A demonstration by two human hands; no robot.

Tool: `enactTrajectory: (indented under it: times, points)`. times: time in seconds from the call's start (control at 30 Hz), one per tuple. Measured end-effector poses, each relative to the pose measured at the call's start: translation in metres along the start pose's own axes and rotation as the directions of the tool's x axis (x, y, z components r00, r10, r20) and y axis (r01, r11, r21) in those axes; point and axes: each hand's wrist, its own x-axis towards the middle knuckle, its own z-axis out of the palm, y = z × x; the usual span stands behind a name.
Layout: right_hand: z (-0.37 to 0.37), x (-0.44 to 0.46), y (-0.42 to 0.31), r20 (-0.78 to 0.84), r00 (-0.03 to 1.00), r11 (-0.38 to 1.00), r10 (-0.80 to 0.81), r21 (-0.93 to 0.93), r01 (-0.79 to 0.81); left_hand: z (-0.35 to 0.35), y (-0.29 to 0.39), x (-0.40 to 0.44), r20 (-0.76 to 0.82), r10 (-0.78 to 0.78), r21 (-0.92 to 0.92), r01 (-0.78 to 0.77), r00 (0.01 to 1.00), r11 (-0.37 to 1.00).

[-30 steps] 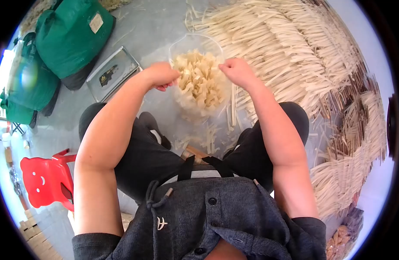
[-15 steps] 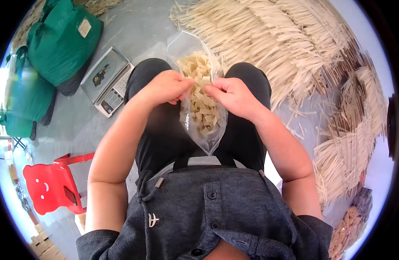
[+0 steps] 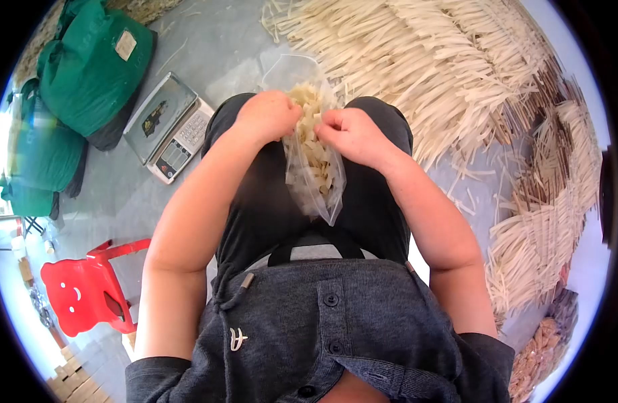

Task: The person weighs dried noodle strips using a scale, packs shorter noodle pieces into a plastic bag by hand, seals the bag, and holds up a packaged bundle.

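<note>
A clear plastic bag [image 3: 297, 185] lies between my thighs, its open end pointing away from me. Inside are many short, flat, cream-coloured pieces [image 3: 315, 158] that look like cut dried strips. My left hand [image 3: 272, 115] is closed at the bag's left edge, its fingertips partly hidden behind the knuckles. On the opposite side, my right hand [image 3: 352, 136] pinches the bag's right edge between thumb and fingers. The bag narrows between the two hands, and its bottom corner points towards my waist.
Long pale strips [image 3: 416, 60] cover the floor ahead and to the right. A digital scale [image 3: 178, 144] stands left of my knee, near green sacks [image 3: 97, 74]. A red chair [image 3: 87, 295] is at lower left, and a bag of reddish-brown material [image 3: 540, 356] at lower right.
Both hands have risen slightly, the left one rolling over so its back faces up. The bag has been drawn narrower, and its bottom corner has shifted up and slightly right.
</note>
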Motion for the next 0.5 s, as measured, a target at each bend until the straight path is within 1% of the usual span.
enactTrajectory:
  times: [0.03, 0.07, 0.13, 0.17, 0.23, 0.27, 0.33, 0.37, 0.43, 0.47, 0.5]
  points:
    - [0.000, -0.001, 0.001, 0.052, 0.999, 0.999, -0.010, 0.043, 0.007, 0.004, 0.000, 0.007, 0.026, 0.007, -0.007, -0.007, 1.000, 1.000]
    - [-0.002, -0.004, 0.001, 0.051, 0.999, 0.999, -0.005, 0.044, 0.003, 0.008, -0.002, 0.009, 0.031, 0.008, -0.007, -0.008, 1.000, 1.000]
    - [-0.009, -0.013, -0.003, 0.084, 0.995, 0.994, 0.050, 0.089, -0.058, 0.008, 0.009, -0.004, 0.073, 0.061, -0.140, -0.050, 0.995, 0.989]
    - [-0.007, -0.016, 0.000, 0.084, 0.995, 0.994, 0.055, 0.094, -0.063, 0.006, 0.009, -0.010, 0.080, 0.060, -0.138, -0.048, 0.995, 0.989]
    - [-0.006, -0.017, 0.003, 0.112, 0.994, 0.995, -0.002, 0.104, -0.010, -0.004, 0.000, -0.022, 0.022, -0.010, -0.260, 0.015, 1.000, 0.966]
    - [-0.006, -0.016, 0.000, 0.108, 0.994, 0.994, -0.005, 0.105, -0.006, -0.009, -0.003, -0.027, 0.022, -0.025, -0.301, 0.031, 0.999, 0.953]
    - [-0.007, -0.016, -0.007, 0.265, 0.964, 0.997, -0.013, 0.075, -0.007, -0.006, -0.008, -0.035, 0.037, -0.006, -0.316, 0.018, 0.999, 0.948]
    - [-0.007, -0.015, -0.008, 0.267, 0.964, 0.997, -0.017, 0.077, -0.004, -0.005, -0.011, -0.037, 0.055, 0.011, -0.334, 0.008, 0.998, 0.942]
    - [-0.007, -0.017, -0.007, 0.339, 0.937, 0.993, -0.081, 0.110, 0.046, -0.006, -0.011, -0.037, 0.084, 0.001, -0.346, 0.028, 0.996, 0.938]
    - [-0.006, -0.017, -0.006, 0.342, 0.937, 0.993, -0.076, 0.110, 0.041, -0.005, -0.014, -0.029, 0.103, -0.010, -0.372, 0.048, 0.995, 0.927]
    - [-0.007, -0.015, -0.003, 0.292, 0.956, 0.990, -0.019, 0.140, -0.023, -0.006, -0.016, -0.021, 0.122, -0.018, -0.397, 0.066, 0.992, 0.915]
